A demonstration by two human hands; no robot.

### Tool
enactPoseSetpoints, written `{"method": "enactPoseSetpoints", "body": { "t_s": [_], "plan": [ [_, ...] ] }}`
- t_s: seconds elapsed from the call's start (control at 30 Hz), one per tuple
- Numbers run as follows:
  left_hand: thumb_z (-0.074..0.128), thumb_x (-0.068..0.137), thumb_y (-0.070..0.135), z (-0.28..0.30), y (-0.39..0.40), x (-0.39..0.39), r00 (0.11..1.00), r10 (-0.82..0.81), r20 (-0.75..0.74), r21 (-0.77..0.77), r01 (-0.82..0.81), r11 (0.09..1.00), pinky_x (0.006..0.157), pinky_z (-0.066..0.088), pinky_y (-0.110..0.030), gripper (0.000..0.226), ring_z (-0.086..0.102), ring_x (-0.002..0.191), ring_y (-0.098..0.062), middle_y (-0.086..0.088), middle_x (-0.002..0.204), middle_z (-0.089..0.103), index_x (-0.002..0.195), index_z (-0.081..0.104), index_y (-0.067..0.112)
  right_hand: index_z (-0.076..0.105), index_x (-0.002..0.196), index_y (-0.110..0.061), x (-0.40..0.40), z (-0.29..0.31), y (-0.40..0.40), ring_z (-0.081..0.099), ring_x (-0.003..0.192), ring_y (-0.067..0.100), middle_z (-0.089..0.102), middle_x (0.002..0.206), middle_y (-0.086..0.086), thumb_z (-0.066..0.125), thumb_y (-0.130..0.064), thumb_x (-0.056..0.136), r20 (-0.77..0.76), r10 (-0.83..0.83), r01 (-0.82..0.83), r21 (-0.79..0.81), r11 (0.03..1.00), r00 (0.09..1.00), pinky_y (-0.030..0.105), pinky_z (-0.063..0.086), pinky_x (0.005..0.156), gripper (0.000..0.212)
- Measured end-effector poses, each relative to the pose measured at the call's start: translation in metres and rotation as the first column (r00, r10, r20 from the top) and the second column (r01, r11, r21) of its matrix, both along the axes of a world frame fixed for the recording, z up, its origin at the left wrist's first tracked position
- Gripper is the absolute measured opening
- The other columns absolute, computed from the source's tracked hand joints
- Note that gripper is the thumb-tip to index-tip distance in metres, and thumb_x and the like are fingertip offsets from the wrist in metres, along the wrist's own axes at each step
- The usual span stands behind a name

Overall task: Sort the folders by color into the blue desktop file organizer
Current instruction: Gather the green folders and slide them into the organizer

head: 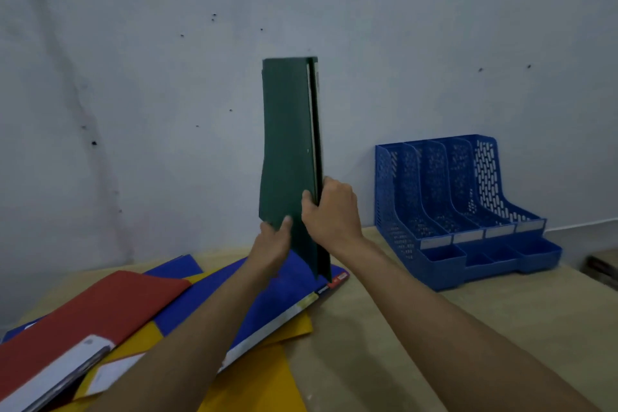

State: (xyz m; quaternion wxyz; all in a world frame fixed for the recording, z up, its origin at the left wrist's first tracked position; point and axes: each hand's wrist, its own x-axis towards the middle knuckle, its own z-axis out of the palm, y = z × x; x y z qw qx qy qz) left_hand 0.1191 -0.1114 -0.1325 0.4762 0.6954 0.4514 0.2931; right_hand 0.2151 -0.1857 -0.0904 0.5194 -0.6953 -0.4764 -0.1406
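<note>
Both forearms reach forward from the bottom edge and converge near the middle of the view. Left hand grips the lower front cover of a green folder, thumb pressed flat on the cover and fingers hidden behind it. Right hand is clamped on the same folder from the spine side, slightly higher, thumb on the front edge and knuckles turned toward the camera. Held this way, the green folder stands upright, its top well above the hands against the pale wall, its bottom corner just over or touching a blue folder; which of the 2 cannot be told.

That blue folder lies flat on the table atop yellow folders. Further left, a red folder overlaps the pile, with a white-edged stack of papers at the near left corner.

To the right, well apart from the hands, the blue desktop file organizer sits on the table against the wall. Its 4 upright perforated slots hold no folders.
</note>
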Motion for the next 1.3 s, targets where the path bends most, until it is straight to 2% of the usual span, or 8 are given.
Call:
{"method": "enactPoseSetpoints", "body": {
  "t_s": [0.07, 0.13, 0.47, 0.6, 0.77, 1.0, 1.2, 1.3],
  "plan": [
    [0.044, 0.103, 0.049, -0.009, -0.001, 0.017, 0.974, -0.048, 0.222, -0.326, 0.12, 0.938, 0.067, 0.062, -0.045, 0.057, 0.063, 0.11, -0.038, -0.018, 0.143, 0.047, 0.147, 0.035, 0.014, 0.066, 0.087, -0.007, 0.013, 0.012, -0.006, 0.065, 0.076, 0.028, 0.069, 0.082, 0.01, 0.059, -0.021, 0.092, -0.025, 0.009, -0.008, 0.046, 0.999, 1.0, 0.039, 0.056, 0.067, 0.017],
    [0.047, 0.105, 0.038, -0.011, -0.003, 0.039, 0.904, -0.071, 0.422, -0.41, 0.26, 0.874, 0.063, 0.062, -0.04, 0.047, 0.07, 0.098, -0.035, -0.021, 0.127, 0.061, 0.139, 0.048, 0.006, 0.066, 0.089, -0.008, 0.03, 0.022, -0.014, 0.066, 0.077, 0.027, 0.07, 0.083, 0.009, 0.061, -0.022, 0.091, -0.04, -0.015, 0.018, 0.076, 0.997, 0.999, 0.039, 0.057, 0.068, 0.015],
    [0.04, 0.107, 0.022, 0.029, -0.039, 0.146, 0.778, -0.226, 0.586, -0.296, 0.465, 0.834, 0.067, 0.057, -0.036, 0.028, 0.065, 0.091, -0.026, -0.008, 0.107, 0.067, 0.126, 0.06, 0.014, 0.067, 0.098, -0.011, 0.111, 0.063, -0.056, 0.066, 0.083, 0.024, 0.07, 0.089, 0.004, 0.06, -0.028, 0.091, -0.002, -0.126, 0.125, 0.127, 0.984, 0.992, 0.041, 0.058, 0.075, 0.02],
    [0.034, 0.108, 0.018, 0.054, -0.052, 0.19, 0.722, -0.309, 0.619, -0.226, 0.54, 0.811, 0.079, 0.049, -0.039, 0.029, 0.055, 0.081, -0.022, -0.006, 0.094, 0.06, 0.126, 0.057, 0.014, 0.068, 0.094, -0.012, 0.144, 0.082, -0.073, 0.058, 0.073, 0.017, 0.064, 0.079, -0.004, 0.063, -0.025, 0.09, 0.057, -0.191, 0.173, 0.225, 0.959, 0.98, 0.029, 0.051, 0.069, 0.015],
    [0.029, 0.107, 0.012, 0.08, -0.074, 0.249, 0.686, -0.393, 0.612, -0.175, 0.603, 0.779, 0.049, 0.047, -0.023, 0.027, 0.052, 0.041, -0.008, 0.004, 0.062, 0.058, 0.101, 0.054, 0.021, 0.069, 0.094, -0.015, 0.194, 0.106, -0.098, 0.05, 0.068, 0.011, 0.055, 0.074, -0.011, 0.063, -0.026, 0.087, 0.076, -0.296, 0.264, 0.285, 0.922, 0.952, 0.016, 0.036, 0.058, 0.015],
    [0.03, 0.108, 0.017, 0.081, -0.104, 0.335, 0.635, -0.542, 0.55, -0.153, 0.715, 0.682, 0.071, 0.052, -0.038, 0.03, 0.059, 0.047, -0.008, 0.008, 0.053, 0.061, 0.093, 0.055, 0.021, 0.067, 0.099, -0.011, 0.271, 0.108, -0.137, 0.055, 0.076, 0.02, 0.064, 0.087, 0.003, 0.06, -0.03, 0.088, 0.052, -0.427, 0.408, 0.213, 0.888, 0.903, 0.029, 0.049, 0.071, 0.023],
    [0.035, 0.107, 0.021, 0.064, -0.12, 0.395, 0.655, -0.565, 0.501, -0.214, 0.727, 0.653, 0.08, 0.058, -0.041, 0.025, 0.063, 0.073, -0.017, -0.004, 0.077, 0.062, 0.101, 0.058, 0.013, 0.063, 0.098, -0.009, 0.326, 0.097, -0.154, 0.062, 0.087, 0.028, 0.066, 0.096, 0.009, 0.058, -0.031, 0.087, 0.063, -0.491, 0.48, 0.134, 0.867, 0.869, 0.034, 0.053, 0.075, 0.024],
    [0.039, 0.107, 0.022, 0.048, -0.121, 0.416, 0.685, -0.547, 0.482, -0.27, 0.71, 0.651, 0.081, 0.06, -0.041, 0.023, 0.065, 0.087, -0.023, -0.011, 0.097, 0.06, 0.108, 0.058, 0.01, 0.054, 0.087, -0.009, 0.348, 0.082, -0.155, 0.057, 0.08, 0.027, 0.056, 0.082, 0.004, 0.06, -0.028, 0.089, 0.068, -0.5, 0.493, 0.093, 0.865, 0.863, 0.034, 0.046, 0.065, 0.02]
  ]
}}
